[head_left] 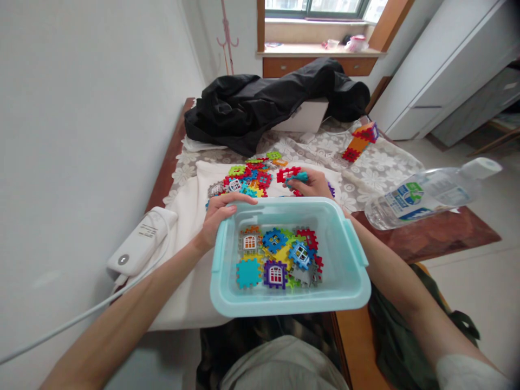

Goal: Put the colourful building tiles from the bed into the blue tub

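A light-blue plastic bin (345, 281) is held near the table's front edge, tilted toward me. Several interlocking building tiles lie inside it, among them a purple window tile (275, 274) and a plain turquoise tile (248, 272). My left hand (221, 214) grips the bin's far left rim, fingers over the edge. Beyond the far rim, my right hand (314, 183) pinches a teal tile (298, 177). Close to those fingers is a red tile (286, 173). A pile of mixed tiles (247, 176) lies on the white cloth, left of my right hand.
A clear plastic bottle (426, 192) stands at the table's right. Behind it is an orange and red tile construction (359, 142). Black fabric (276, 100) covers the back of the table, partly over a white box (304, 116). A white power strip (140, 244) with a cable lies at left.
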Motion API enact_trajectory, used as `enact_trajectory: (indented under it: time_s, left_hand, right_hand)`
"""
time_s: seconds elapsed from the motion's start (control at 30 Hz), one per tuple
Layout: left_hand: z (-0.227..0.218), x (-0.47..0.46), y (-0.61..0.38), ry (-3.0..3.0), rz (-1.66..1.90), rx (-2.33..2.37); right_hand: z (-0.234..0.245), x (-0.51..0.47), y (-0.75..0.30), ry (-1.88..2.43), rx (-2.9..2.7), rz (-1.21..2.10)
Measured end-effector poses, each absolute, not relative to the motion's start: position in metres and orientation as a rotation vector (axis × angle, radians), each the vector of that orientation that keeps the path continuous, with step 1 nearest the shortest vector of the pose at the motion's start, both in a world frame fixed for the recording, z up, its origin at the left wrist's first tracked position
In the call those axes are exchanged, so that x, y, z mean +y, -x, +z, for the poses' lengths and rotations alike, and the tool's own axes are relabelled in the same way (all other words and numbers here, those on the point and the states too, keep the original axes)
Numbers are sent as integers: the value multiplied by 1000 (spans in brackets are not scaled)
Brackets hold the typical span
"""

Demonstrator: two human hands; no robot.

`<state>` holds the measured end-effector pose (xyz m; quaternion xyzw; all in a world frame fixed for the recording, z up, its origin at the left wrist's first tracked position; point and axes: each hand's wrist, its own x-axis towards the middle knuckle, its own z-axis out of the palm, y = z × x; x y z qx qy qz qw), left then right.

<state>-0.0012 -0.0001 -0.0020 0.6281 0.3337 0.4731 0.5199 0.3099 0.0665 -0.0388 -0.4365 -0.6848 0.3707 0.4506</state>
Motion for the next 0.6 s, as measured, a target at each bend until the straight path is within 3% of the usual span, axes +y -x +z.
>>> enact_trajectory:
  time_s: [0.17,0.37,0.47,0.6]
  left_hand:
    - [-4,1,1,-1476,1148,741]
    - [-4,3,1,-1511,1143,747]
    - [-3,2,2,-1532,1136,776]
    - [-4,2,2,-1537,1137,787]
  right_hand:
    - [-21,59,-313,653,-1246,1306]
    - [5,41,-325,344,-1638,1717]
    - [-2,47,-323,375,-1609,1717]
    - [-20,59,-316,690,-1622,1395]
